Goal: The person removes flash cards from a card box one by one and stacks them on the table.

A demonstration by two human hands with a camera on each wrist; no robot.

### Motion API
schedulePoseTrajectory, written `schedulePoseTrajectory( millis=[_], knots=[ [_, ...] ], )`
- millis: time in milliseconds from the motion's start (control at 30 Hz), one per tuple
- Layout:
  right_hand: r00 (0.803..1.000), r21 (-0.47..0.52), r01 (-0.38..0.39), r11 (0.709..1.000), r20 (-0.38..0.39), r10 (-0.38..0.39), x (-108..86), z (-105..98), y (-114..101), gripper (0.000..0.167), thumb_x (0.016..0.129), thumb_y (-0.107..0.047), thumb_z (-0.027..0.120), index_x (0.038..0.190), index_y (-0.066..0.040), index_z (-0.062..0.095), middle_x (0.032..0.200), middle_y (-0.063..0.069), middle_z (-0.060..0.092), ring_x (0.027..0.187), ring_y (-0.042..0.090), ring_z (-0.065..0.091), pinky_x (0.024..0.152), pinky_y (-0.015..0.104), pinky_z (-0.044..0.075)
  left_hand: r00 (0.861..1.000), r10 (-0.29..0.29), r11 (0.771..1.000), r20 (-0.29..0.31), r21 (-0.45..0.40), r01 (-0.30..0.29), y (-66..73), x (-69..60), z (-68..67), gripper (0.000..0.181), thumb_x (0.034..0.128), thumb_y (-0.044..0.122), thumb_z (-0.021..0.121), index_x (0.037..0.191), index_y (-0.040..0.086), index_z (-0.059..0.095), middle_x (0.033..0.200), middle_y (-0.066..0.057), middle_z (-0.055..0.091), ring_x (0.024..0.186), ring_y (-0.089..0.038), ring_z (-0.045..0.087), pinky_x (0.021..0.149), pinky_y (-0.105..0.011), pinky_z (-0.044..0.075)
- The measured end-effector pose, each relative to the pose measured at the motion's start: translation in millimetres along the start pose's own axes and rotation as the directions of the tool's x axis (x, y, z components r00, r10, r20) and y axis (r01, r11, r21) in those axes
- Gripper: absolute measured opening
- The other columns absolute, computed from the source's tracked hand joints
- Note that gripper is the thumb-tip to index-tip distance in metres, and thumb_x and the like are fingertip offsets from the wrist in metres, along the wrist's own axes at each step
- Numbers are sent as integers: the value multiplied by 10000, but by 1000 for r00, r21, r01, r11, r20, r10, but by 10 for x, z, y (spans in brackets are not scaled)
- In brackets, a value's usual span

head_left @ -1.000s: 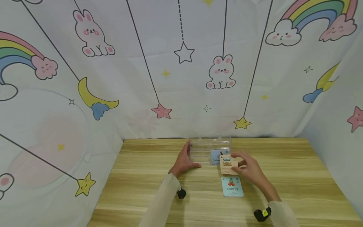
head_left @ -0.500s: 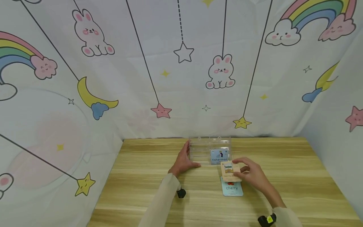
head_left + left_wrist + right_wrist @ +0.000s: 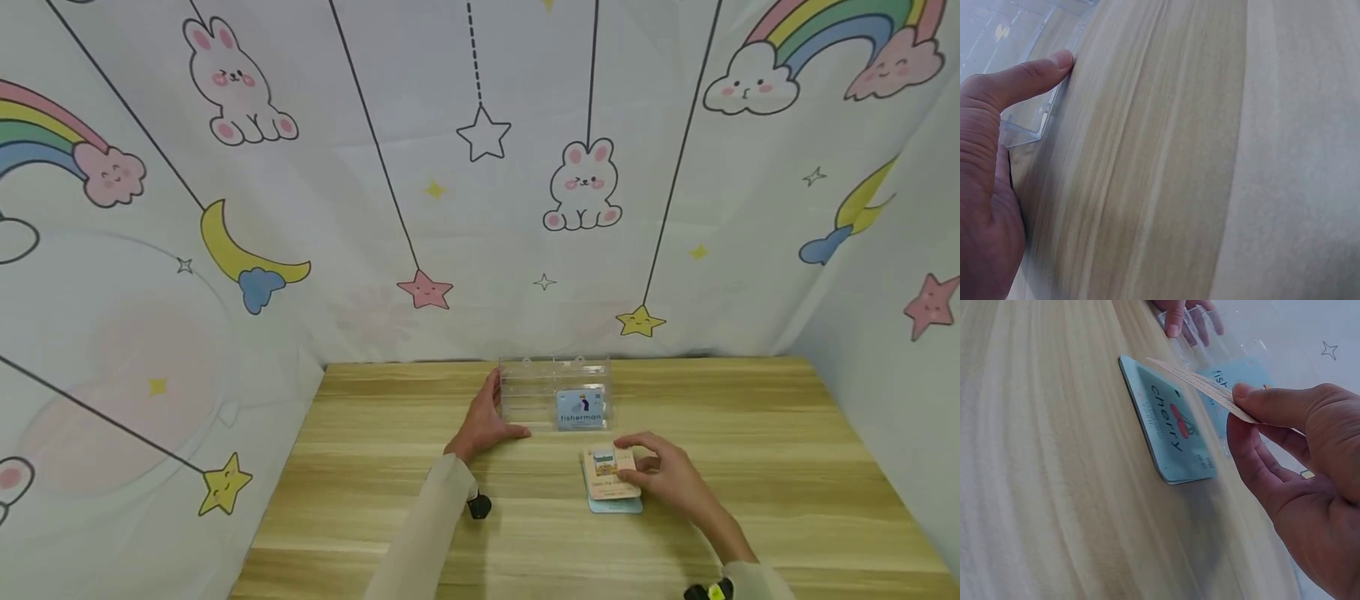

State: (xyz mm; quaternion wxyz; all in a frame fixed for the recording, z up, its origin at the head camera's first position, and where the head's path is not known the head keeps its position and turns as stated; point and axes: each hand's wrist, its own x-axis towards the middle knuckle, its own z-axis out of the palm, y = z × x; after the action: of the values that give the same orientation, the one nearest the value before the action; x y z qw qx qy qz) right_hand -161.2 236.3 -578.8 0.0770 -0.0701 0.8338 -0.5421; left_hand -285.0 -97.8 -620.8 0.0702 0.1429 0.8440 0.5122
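In the head view my right hand (image 3: 671, 477) pinches a thin stack of peach flash cards (image 3: 609, 485) by its right edge. The stack hangs above light blue flash cards (image 3: 1172, 425) lying on the table, the top one printed "cherry". From the right wrist the peach stack (image 3: 1200, 386) appears edge-on and apart from the pile. My left hand (image 3: 483, 423) grips the left end of a clear plastic card rack (image 3: 528, 402), thumb in front; the thumb (image 3: 1035, 75) lies along the rack's edge in the left wrist view. A blue "fisherman" card (image 3: 581, 410) stands in the rack's lower right compartment.
The wood-grain table (image 3: 375, 500) reaches back to a hanging white cloth (image 3: 495, 225) printed with rabbits, stars and rainbows. The rack stands near the table's back edge, close to the cloth.
My right hand has drawn the peach cards toward me, away from the rack and over the cherry card. The fisherman card has come fully into view. My left hand stays on the rack.
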Motion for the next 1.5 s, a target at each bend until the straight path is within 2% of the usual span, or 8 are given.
schedulePoseTrajectory(
  millis=[167,533,633,733,933,1100,1400,1500],
  knots=[
    [1000,48,-7,999,19,6,-33,32,68,460,870,-45,832,1298,-9,666,1302,244,623,974,228,744,708,281,619,1000,6,1000,2,-11,-6,-31,28,3,1319,680,200,1008,1664,139,131,1674,-87,293,1524,-207,313,1226,-306,301],
    [999,64,41,997,29,-43,-70,26,118,457,878,-15,816,1301,32,648,1258,268,622,828,172,729,622,262,590,1000,24,999,-8,-25,-24,0,46,-8,1325,663,181,1015,1662,133,146,1664,-89,315,1513,-210,335,1221,-303,312],
    [998,30,56,998,19,-57,-70,29,142,451,865,-17,829,1282,24,663,1230,243,645,770,147,708,604,250,577,1000,25,999,-14,-24,-25,8,41,-10,1324,659,179,1017,1662,134,153,1660,-93,321,1511,-219,340,1221,-309,315],
    [996,-62,87,994,-3,-88,-61,37,173,421,849,-40,851,1241,-8,699,1176,182,676,711,97,651,584,236,551,999,32,999,-18,-23,-32,3,39,-7,1320,658,176,1017,1661,134,159,1656,-99,328,1510,-232,343,1224,-328,317],
    [984,-220,162,962,-39,-175,-64,74,226,377,824,-65,878,1176,-43,745,1054,49,689,704,61,539,574,228,492,1000,25,999,-14,-25,-25,-20,42,-2,1327,660,189,1018,1663,132,150,1663,-90,315,1514,-219,335,1223,-316,314],
    [975,-230,200,952,-49,-217,-92,111,258,383,801,-35,887,1158,-29,751,1011,26,667,688,90,508,551,219,452,1000,8,1000,5,-13,-7,-36,36,3,1329,677,212,1011,1666,129,128,1679,-85,284,1523,-205,314,1222,-295,305],
    [958,-246,258,934,-60,-281,-94,161,334,381,791,-13,890,1145,-14,752,1125,82,667,671,68,502,537,215,458,1000,24,999,5,-25,-24,-19,14,-5,1327,686,202,1005,1666,103,115,1688,-121,253,1533,-253,295,1230,-341,301],
    [955,-259,268,928,-53,-291,-95,172,343,378,791,-13,889,1142,-4,749,1132,84,660,666,59,497,534,214,454,1000,13,1000,6,-16,-13,-31,12,-5,1331,686,216,1006,1668,123,113,1691,-104,250,1534,-228,292,1226,-308,298]
  ],
)
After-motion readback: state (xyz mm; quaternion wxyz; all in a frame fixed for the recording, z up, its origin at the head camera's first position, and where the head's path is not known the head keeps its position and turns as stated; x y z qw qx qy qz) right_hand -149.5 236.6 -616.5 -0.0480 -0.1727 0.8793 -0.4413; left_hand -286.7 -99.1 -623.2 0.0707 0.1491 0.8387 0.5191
